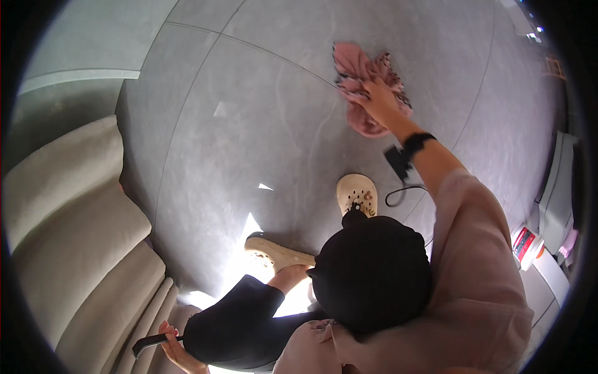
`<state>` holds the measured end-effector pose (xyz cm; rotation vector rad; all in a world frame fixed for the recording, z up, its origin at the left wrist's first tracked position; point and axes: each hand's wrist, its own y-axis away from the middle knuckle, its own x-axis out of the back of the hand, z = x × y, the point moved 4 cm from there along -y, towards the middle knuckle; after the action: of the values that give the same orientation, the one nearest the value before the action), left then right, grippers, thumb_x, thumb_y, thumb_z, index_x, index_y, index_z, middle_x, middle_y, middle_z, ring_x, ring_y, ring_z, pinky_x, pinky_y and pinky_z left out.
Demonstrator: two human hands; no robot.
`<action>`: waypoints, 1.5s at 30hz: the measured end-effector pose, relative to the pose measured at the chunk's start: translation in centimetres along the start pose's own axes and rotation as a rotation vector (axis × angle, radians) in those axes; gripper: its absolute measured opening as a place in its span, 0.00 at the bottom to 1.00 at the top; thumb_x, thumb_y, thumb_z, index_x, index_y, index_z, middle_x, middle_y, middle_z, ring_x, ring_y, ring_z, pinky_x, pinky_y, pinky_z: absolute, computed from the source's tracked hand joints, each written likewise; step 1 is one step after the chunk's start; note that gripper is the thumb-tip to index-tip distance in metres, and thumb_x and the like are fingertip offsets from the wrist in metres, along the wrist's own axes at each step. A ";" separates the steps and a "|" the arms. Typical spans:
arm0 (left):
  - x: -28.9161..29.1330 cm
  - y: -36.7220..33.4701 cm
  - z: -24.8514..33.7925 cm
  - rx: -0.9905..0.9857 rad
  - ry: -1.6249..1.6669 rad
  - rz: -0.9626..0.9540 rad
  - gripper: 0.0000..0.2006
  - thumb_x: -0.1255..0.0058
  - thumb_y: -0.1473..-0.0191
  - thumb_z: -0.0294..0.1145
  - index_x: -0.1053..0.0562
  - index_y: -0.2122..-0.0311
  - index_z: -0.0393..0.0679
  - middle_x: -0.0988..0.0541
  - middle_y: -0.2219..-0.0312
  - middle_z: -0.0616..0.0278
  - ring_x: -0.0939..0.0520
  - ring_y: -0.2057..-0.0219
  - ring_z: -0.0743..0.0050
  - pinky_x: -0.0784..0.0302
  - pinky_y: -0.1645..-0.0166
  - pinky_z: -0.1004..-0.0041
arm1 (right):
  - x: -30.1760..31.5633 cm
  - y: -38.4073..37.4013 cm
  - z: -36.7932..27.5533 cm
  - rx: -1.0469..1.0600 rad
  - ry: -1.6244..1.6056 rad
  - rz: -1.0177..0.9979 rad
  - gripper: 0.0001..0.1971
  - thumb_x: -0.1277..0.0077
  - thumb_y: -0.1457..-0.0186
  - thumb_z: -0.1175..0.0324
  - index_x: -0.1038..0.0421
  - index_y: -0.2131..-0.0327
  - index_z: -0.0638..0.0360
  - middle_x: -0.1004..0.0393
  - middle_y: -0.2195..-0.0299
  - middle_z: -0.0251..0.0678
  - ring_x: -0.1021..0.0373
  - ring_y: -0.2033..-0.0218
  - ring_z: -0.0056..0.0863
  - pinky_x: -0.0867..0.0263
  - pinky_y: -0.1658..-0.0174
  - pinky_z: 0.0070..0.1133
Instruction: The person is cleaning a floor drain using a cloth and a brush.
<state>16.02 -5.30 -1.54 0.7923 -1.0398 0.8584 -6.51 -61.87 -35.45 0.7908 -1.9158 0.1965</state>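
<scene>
My right arm, in a pale pink sleeve, reaches forward to the floor. There my right hand (378, 103) presses on a crumpled pink cloth (366, 124) with a dark patterned edge, its fingers closed into the folds. A black strap (417, 143) circles that wrist, and a small black device (397, 162) with a looped cable hangs beside it. At the lower left, next to the sofa and my dark-trousered leg, my left hand (177, 351) has its fingers around a slim black bar-shaped object (148, 343). What that object is cannot be made out.
Grey tiles (268, 112) cover the floor, with bright sunlit patches near my cream clogs (357, 190). A beige sofa (81, 224) runs along the left. On the right stand a white tub with a red label (526, 247) and a grey box-like piece (556, 193). A rounded black shape (374, 274) blocks the lower middle.
</scene>
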 end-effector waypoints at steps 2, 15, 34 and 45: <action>0.1 0.6 -0.4 0.181 0.214 0.022 0.17 0.66 0.44 0.40 0.35 0.56 0.39 0.33 0.59 0.61 0.34 0.61 0.77 0.40 0.57 0.76 | 0.5 3.5 2.6 0.149 0.038 0.038 0.17 0.48 0.59 0.62 0.34 0.66 0.64 0.37 0.65 0.48 0.38 0.62 0.47 0.42 0.59 0.31; -2.2 -9.1 6.8 -0.003 0.074 -0.287 0.09 0.64 0.48 0.22 0.33 0.62 0.35 0.33 0.67 0.61 0.32 0.64 0.73 0.38 0.57 0.75 | 0.2 2.2 0.0 0.103 -0.015 0.020 0.18 0.48 0.59 0.59 0.33 0.65 0.58 0.37 0.60 0.47 0.38 0.59 0.45 0.41 0.58 0.33; -39.7 -8.3 26.9 0.293 0.973 -1.035 0.14 0.55 0.49 0.41 0.31 0.63 0.41 0.28 0.69 0.65 0.28 0.66 0.78 0.32 0.60 0.77 | -2.2 12.0 -4.0 -0.063 -0.320 -0.410 0.22 0.58 0.50 0.65 0.45 0.51 0.60 0.33 0.65 0.51 0.34 0.65 0.45 0.38 0.64 0.34; -37.2 -11.2 11.9 0.093 -0.379 -0.828 0.35 0.36 0.72 0.47 0.35 0.60 0.35 0.29 0.62 0.50 0.29 0.58 0.56 0.31 0.56 0.64 | -1.0 2.4 -2.3 -0.097 -0.009 -0.291 0.17 0.68 0.45 0.57 0.36 0.72 0.62 0.30 0.72 0.50 0.34 0.68 0.48 0.40 0.66 0.38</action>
<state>11.52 -28.61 -34.53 1.3652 -0.8721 0.0426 -5.98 -58.50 -34.71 0.9936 -1.7802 -0.0777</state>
